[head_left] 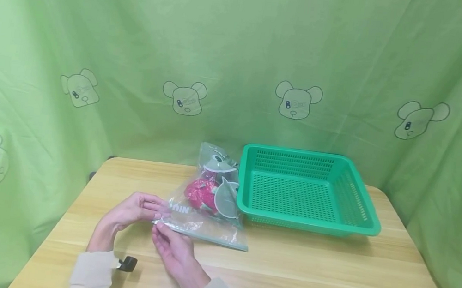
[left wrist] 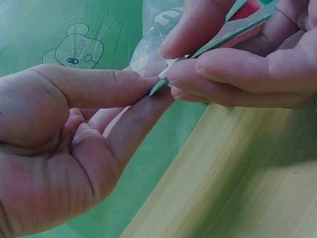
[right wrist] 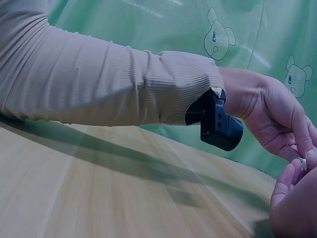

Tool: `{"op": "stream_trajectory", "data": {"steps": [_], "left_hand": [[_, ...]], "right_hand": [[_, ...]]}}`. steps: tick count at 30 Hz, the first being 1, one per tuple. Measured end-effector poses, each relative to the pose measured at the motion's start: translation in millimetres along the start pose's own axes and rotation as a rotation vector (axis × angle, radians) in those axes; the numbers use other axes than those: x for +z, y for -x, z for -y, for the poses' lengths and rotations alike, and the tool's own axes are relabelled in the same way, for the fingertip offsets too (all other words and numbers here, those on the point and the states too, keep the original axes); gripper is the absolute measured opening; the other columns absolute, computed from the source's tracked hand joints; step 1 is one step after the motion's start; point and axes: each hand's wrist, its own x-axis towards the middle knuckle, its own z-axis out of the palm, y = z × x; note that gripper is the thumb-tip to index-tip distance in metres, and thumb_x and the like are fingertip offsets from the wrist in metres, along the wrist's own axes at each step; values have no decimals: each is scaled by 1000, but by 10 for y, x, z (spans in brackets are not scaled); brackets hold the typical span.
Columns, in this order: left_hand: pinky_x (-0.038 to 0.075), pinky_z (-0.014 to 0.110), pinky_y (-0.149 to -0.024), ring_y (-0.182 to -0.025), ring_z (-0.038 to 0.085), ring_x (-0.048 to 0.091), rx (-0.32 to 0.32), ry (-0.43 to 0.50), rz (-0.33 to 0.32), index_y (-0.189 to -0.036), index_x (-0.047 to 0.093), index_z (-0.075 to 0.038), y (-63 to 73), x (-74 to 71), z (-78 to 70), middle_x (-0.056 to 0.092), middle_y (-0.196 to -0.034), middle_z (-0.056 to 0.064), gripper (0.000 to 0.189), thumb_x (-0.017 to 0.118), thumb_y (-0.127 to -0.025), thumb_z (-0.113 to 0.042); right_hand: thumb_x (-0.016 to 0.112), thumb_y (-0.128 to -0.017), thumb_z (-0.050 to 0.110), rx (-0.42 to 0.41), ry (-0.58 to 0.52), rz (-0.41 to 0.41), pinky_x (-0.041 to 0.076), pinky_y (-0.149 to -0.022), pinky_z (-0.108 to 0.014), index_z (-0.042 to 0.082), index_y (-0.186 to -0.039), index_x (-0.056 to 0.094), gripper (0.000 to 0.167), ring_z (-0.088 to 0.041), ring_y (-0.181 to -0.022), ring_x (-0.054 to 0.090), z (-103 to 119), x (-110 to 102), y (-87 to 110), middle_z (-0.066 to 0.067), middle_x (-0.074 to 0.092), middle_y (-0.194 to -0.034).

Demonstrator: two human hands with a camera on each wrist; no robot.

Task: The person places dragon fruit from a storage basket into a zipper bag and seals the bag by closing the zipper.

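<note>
A clear zip bag (head_left: 222,230) with printed cartoon shapes lies on the table, its green-edged mouth turned toward me. Inside it is a bright pink-red item (head_left: 202,194) with green bits, partly covered by the print. My left hand (head_left: 134,211) pinches the left corner of the bag's mouth between thumb and fingers. Right beside it, my right hand (head_left: 176,250) pinches the same edge from below. In the left wrist view, a small white slider (left wrist: 165,73) shows at the end of the green strip, between the fingertips of both hands.
A green plastic basket (head_left: 307,223) with slotted walls stands just right of the bag, touching or overlapping its side in the head view. Behind the wooden table (head_left: 326,283) hangs a green curtain (head_left: 241,33) with printed bear heads. A black wrist camera (right wrist: 223,126) sits at the left cuff.
</note>
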Motion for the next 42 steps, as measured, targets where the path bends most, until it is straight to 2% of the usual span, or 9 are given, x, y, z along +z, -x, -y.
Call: {"op": "stream_trajectory", "data": {"steps": [14, 26, 34, 42], "left_hand": [[56, 37, -98, -109, 28, 71, -2, 11, -42, -128, 61, 12, -32, 31, -26, 70, -121, 24, 39, 71, -92, 0], [55, 36, -98, -110, 26, 71, 8, 6, -42, -130, 59, 13, -21, 44, -29, 70, -122, 24, 42, 70, -92, 1], [57, 37, -96, -109, 27, 72, -7, 6, -63, -130, 60, 13, -13, 51, -38, 70, -122, 23, 42, 71, -91, 1], [56, 37, -98, -109, 28, 71, 7, 7, -30, -132, 57, 14, -6, 45, -41, 69, -123, 25, 43, 69, -92, 3]], "right_hand": [[79, -87, 7, 5, 15, -15, 56, -95, -30, -3, -122, 65, 39, -18, -95, 70, 41, 0, 8, -14, 72, -107], [81, -85, 7, 8, 19, -40, 57, -94, -30, -4, -120, 66, 40, -18, -94, 71, 69, -44, 37, -14, 73, -105], [80, -86, 7, 12, 15, -27, 56, -94, -29, -4, -120, 65, 38, -17, -94, 71, 106, -92, 42, -13, 74, -105], [79, -87, 5, 8, -1, -35, 56, -95, -29, -5, -122, 64, 40, -18, -95, 70, 104, -93, 61, -15, 72, -108]]}}
